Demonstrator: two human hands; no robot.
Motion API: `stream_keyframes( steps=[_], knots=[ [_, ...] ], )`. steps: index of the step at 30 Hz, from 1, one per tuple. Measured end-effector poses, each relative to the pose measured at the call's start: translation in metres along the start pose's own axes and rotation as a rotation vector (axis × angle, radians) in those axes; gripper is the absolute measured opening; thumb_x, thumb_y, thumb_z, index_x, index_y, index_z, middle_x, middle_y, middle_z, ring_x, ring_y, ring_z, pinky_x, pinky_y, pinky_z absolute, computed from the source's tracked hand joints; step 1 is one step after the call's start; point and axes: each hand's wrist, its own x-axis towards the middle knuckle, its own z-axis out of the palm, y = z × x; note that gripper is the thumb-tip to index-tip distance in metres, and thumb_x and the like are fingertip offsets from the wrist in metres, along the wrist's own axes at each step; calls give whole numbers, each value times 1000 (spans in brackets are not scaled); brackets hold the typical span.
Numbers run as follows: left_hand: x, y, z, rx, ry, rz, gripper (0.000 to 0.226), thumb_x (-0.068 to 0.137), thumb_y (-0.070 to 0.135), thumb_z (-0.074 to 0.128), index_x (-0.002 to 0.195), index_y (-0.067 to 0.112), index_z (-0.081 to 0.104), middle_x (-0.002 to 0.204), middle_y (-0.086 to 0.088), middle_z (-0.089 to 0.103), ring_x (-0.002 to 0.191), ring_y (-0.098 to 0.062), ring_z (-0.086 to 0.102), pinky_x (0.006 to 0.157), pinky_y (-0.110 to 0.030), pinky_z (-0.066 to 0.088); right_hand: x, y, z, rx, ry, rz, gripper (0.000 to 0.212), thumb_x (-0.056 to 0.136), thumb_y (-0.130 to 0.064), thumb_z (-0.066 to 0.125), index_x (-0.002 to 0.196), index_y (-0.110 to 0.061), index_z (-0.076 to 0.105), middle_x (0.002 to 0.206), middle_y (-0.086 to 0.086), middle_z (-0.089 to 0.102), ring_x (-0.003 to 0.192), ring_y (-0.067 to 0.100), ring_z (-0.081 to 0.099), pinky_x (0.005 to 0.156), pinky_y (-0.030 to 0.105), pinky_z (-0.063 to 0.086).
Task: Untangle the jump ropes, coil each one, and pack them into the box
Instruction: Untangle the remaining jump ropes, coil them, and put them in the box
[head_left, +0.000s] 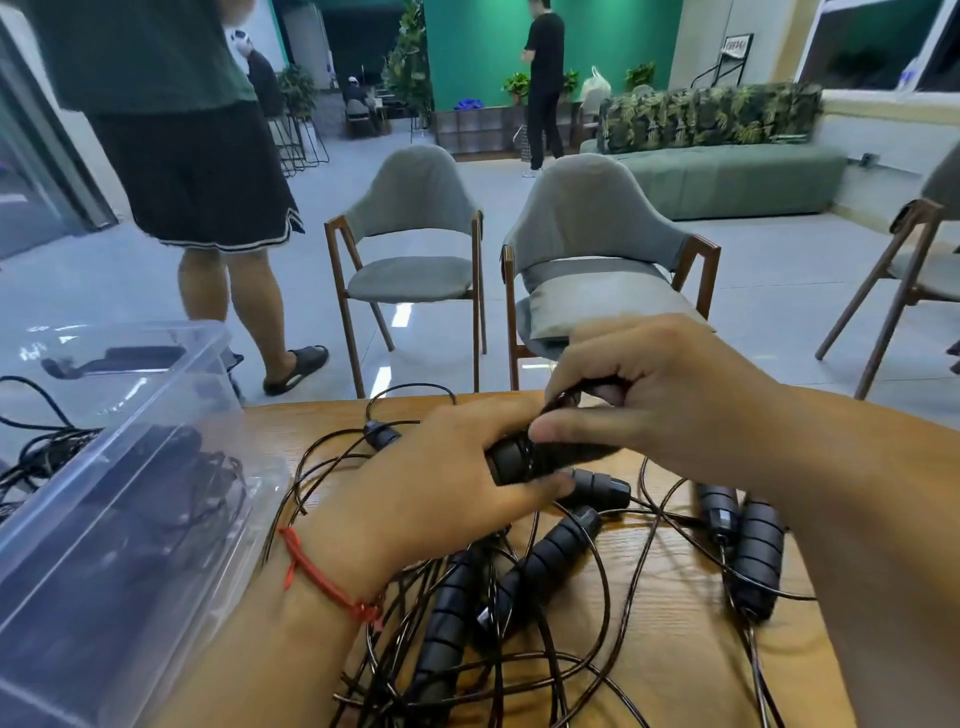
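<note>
Tally coming in: one box, two hands, handles galore!
One clear plastic box (62, 571); two hands, a left hand (441, 483) and a right hand (675, 395); at least seven black handles (550, 561); three grey chairs (415, 197); one green sofa (727, 176).

Wooden table (675, 649), tangled jump ropes (545, 566), clear box (171, 467)

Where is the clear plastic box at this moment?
In the head view, the clear plastic box stands at the left end of the wooden table, just left of the left hand, beside the tangled jump ropes.
</note>
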Motion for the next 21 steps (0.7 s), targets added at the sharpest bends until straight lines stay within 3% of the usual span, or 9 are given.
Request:
stream_keyframes(
  steps=[3,5,7,9,13,16,19,21],
  knots=[
    [-3,10,-1,-75,-48,44,36,96,36,79,129,42,66,95,20,67,86,-1,66,71,-12,46,-3,7,-2,225,4,85,18,81,-42,87,84,-27,79,66,-15,57,62,11,52,59,24,39],
    [-4,15,0,-89,-68,77,43,97,29,78,137,33,63,91,22,66,79,1,66,68,-13,48,-6,11,-5,407,-29,160,20,78,-36,90,84,-22,77,63,1,54,61,11,46,60,27,37],
    [-5,18,1,-46,-56,102,41,95,30,79,131,30,60,86,28,62,73,1,62,64,-13,44,-8,14,-8,536,-103,224,24,79,-30,93,89,-20,73,72,19,54,64,19,47,61,29,41],
    [-6,18,1,-33,-54,90,42,92,32,80,125,29,55,85,30,60,69,-1,61,60,-12,42,-11,20,-11,656,-154,260,20,81,-27,89,89,-19,72,76,12,59,68,14,55,64,24,50],
    [-9,19,-2,-59,-100,114,44,89,24,81,123,24,53,83,26,62,67,-4,64,57,-12,43,-16,35,-9,858,-218,281,16,82,-24,87,83,-17,73,77,3,62,69,13,58,64,22,49],
    [-10,24,0,-90,-78,183,50,88,21,84,126,22,52,92,13,64,71,-10,66,60,-15,46,-13,41,-2,928,-277,284,32,75,-37,96,81,-15,73,77,6,65,68,14,63,64,23,52],
    [-11,25,0,-230,27,215,63,87,27,87,132,29,43,111,5,68,85,-15,75,67,-26,62,-3,38,1,920,-314,292,40,67,-57,96,75,-25,75,76,3,67,68,14,64,65,26,52],
    [-12,22,-3,-299,97,204,70,86,26,88,139,33,42,112,2,69,90,-21,77,69,-35,66,5,44,15,941,-282,294,26,84,-53,86,77,-30,76,75,-3,69,68,10,65,66,25,53]
  ],
)
